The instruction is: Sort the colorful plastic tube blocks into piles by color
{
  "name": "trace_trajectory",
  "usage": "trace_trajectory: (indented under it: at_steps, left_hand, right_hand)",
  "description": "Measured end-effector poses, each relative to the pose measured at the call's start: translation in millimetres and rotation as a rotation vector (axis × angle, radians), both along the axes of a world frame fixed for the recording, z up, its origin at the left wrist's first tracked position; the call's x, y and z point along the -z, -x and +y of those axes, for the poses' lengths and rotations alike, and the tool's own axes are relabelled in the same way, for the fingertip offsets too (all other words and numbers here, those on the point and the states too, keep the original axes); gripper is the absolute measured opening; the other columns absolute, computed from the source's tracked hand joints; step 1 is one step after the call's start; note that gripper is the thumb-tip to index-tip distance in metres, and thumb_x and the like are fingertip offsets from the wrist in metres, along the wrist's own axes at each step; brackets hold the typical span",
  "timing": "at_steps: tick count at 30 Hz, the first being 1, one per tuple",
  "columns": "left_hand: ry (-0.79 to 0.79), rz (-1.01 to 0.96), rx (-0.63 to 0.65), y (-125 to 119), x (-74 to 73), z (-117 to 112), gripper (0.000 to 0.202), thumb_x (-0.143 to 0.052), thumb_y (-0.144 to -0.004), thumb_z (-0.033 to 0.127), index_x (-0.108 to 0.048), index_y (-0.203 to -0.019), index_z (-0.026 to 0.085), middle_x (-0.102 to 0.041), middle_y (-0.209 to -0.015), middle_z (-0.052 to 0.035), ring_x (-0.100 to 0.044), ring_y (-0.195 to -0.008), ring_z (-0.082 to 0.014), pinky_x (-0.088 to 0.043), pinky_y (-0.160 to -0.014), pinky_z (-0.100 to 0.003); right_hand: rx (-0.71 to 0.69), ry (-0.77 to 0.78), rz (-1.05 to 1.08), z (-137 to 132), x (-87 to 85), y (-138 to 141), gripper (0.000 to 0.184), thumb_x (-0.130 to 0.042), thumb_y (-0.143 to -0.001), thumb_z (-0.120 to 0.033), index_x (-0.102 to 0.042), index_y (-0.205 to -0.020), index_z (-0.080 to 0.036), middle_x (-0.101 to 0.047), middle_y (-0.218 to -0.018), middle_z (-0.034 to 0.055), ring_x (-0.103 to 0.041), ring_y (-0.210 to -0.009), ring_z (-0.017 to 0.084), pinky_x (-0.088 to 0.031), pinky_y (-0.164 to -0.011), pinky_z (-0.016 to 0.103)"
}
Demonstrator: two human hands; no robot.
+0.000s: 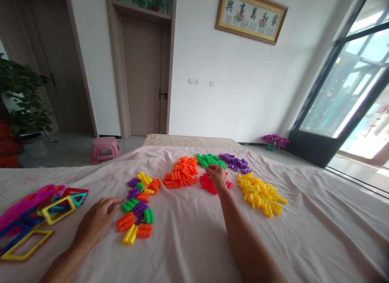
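My left hand (97,220) rests on the cloth with its fingers stretched out, beside a mixed pile of small plastic building pieces (139,208) in orange, yellow, green and purple. My right hand (216,176) reaches forward over the red pieces (207,183), at the near edge of the green pieces (209,159). Its fingers are pinched together, and whatever they hold is hidden. Orange pieces (182,173) lie to its left. Purple pieces (235,162) are heaped behind it to the right, and yellow pieces (259,191) form a larger heap on its right.
Flat magnetic frame tiles (59,210) and pink plastic parts (27,204) lie on the left of the cloth-covered table (188,242). A pink stool (105,148) stands on the floor beyond. Potted flowers (275,141) sit by the glass door at right.
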State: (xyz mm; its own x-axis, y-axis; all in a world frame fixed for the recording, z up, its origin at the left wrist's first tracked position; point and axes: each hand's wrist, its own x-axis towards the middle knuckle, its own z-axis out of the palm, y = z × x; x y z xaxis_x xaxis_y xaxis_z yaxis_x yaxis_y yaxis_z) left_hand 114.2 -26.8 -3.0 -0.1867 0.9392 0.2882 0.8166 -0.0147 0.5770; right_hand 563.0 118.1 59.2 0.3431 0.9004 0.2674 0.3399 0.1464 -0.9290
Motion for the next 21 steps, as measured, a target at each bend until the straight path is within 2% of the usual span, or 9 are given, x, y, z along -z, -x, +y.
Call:
trace_trajectory:
  at_steps: [4,6,9,12,15,19,21]
  left_hand:
    - [0.018,0.006,-0.006,0.1,0.0,0.3,0.035,-0.047,-0.086,0.041,-0.074,-0.102,0.025,-0.073,-0.118,-0.0052,-0.065,-0.112,-0.0242,-0.047,-0.102,-0.033]
    - [0.014,0.009,-0.007,0.1,0.5,0.6,0.035,-0.048,-0.087,0.041,-0.074,-0.102,0.025,-0.073,-0.117,-0.0051,-0.065,-0.112,-0.0241,-0.047,-0.101,-0.032]
    - [0.004,0.007,-0.006,-0.6,0.6,0.6,0.035,-0.047,-0.087,0.041,-0.074,-0.102,0.025,-0.073,-0.117,-0.0052,-0.065,-0.112,-0.0238,-0.046,-0.102,-0.032]
    - [0.000,0.001,0.000,-2.5,-1.5,-0.9,0.035,-0.046,-0.088,0.039,-0.074,-0.102,0.024,-0.072,-0.116,-0.0054,-0.065,-0.112,-0.0229,-0.047,-0.101,-0.032]
    - [-0.006,0.009,0.001,-5.1,-5.6,-3.3,0.035,-0.046,-0.087,0.038,-0.074,-0.102,0.024,-0.072,-0.116,-0.0054,-0.065,-0.111,-0.0224,-0.047,-0.101,-0.031]
    - [-0.007,0.025,-0.006,-8.5,-10.5,-6.0,0.036,-0.046,-0.087,0.038,-0.075,-0.104,0.023,-0.072,-0.116,-0.0053,-0.065,-0.111,-0.0222,-0.047,-0.101,-0.031]
    - [-0.010,0.029,-0.010,-9.5,-11.7,-6.7,0.036,-0.046,-0.087,0.038,-0.075,-0.103,0.024,-0.072,-0.116,-0.0047,-0.065,-0.110,-0.0216,-0.047,-0.100,-0.031]
  right_hand:
    - [-0.008,-0.050,0.275,7.0,5.5,-4.7,0.041,-0.073,-0.066,-0.030,-0.071,-0.105,-0.014,-0.076,-0.098,0.0108,-0.073,-0.081,0.022,-0.059,-0.063,0.029]
    - [-0.019,-0.073,0.300,7.9,8.2,-0.6,0.046,-0.070,-0.066,-0.027,-0.070,-0.110,-0.014,-0.076,-0.105,0.0117,-0.073,-0.088,0.023,-0.060,-0.068,0.031]
    - [-0.040,-0.144,0.166,5.2,7.0,10.3,0.044,-0.066,-0.069,-0.028,-0.070,-0.110,-0.013,-0.076,-0.103,0.0112,-0.072,-0.092,0.024,-0.059,-0.075,0.035]
    - [-0.121,-0.232,-0.016,-4.5,-1.6,31.0,0.034,-0.062,-0.074,-0.028,-0.072,-0.104,-0.015,-0.076,-0.098,0.0100,-0.071,-0.090,0.023,-0.057,-0.080,0.035]
    - [-0.326,-0.207,-0.152,-22.8,-10.8,63.3,0.026,-0.062,-0.077,-0.027,-0.074,-0.098,-0.016,-0.076,-0.091,0.0073,-0.070,-0.082,0.020,-0.055,-0.075,0.031]
    - [-0.788,-0.028,-0.284,-58.1,-13.8,110.2,0.022,-0.066,-0.080,-0.026,-0.077,-0.098,-0.017,-0.075,-0.082,0.0029,-0.067,-0.072,0.016,-0.050,-0.065,0.024]
    - [-0.943,0.028,-0.349,-77.2,-11.8,129.3,0.023,-0.070,-0.081,-0.029,-0.077,-0.100,-0.019,-0.074,-0.083,0.0019,-0.066,-0.073,0.014,-0.049,-0.065,0.023]
